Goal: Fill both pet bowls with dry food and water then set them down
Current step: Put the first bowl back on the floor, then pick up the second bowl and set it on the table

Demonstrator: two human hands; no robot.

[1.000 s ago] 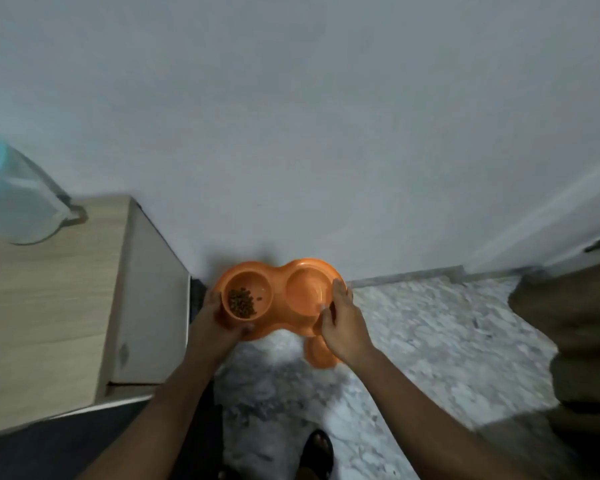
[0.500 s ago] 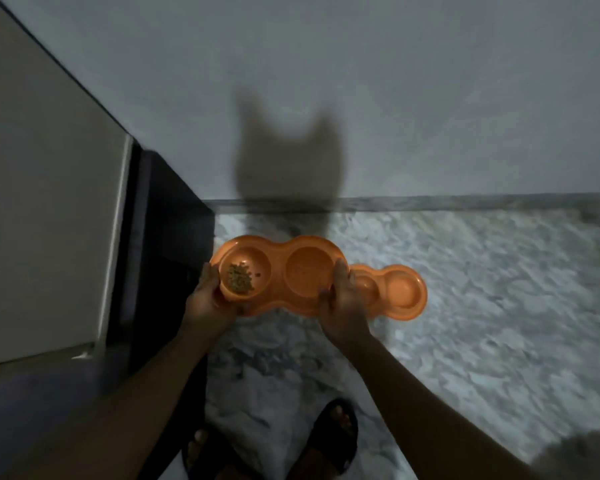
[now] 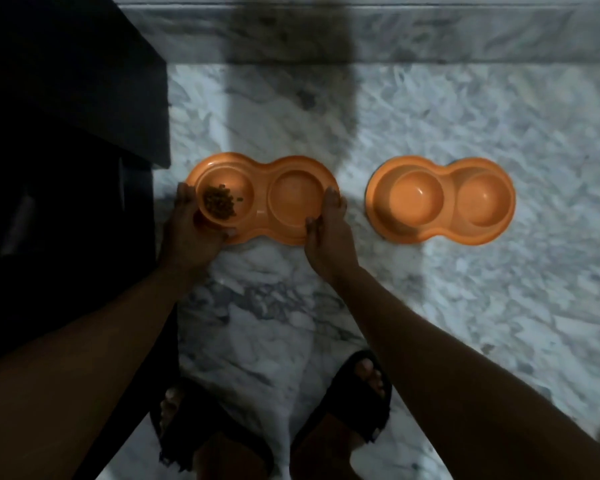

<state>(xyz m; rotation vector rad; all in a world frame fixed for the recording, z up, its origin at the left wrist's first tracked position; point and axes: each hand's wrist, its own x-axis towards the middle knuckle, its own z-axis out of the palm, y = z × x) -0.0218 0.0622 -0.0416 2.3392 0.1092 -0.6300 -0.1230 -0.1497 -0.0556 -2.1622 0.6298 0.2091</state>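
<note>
**Supervisor:** Report the position of the task item.

**Operator:** I see the left double pet bowl [image 3: 262, 188], orange, low over the marble floor [image 3: 430, 306], just beside the dark cabinet [image 3: 66, 98]. I cannot tell whether its base touches the floor. Its left compartment holds a small heap of dry food [image 3: 220, 202]. Its right compartment shows a bare orange bottom, and I cannot tell whether it holds water.

**Supervisor:** Report the grip state.

**Operator:** Both hands hold this bowl.
- The left hand [image 3: 191, 233] wraps the left end, with the fingers curled round the outer rim and the thumb on the near edge.
- The right hand [image 3: 329, 237] clasps the right end, with the thumb on the near rim and the fingers up along the outer side.

**Supervisor:** Report the surroundings.

**Operator:** The right double pet bowl [image 3: 449, 181], same colour and shape, sits on the floor to the right, apart from the first and in line with it. No hand touches it. I see no food in either of its compartments, and I cannot tell about water. A marble skirting [image 3: 465, 32] runs along the far edge. Two feet in black sandals [image 3: 343, 403] stand at the near edge.
</note>
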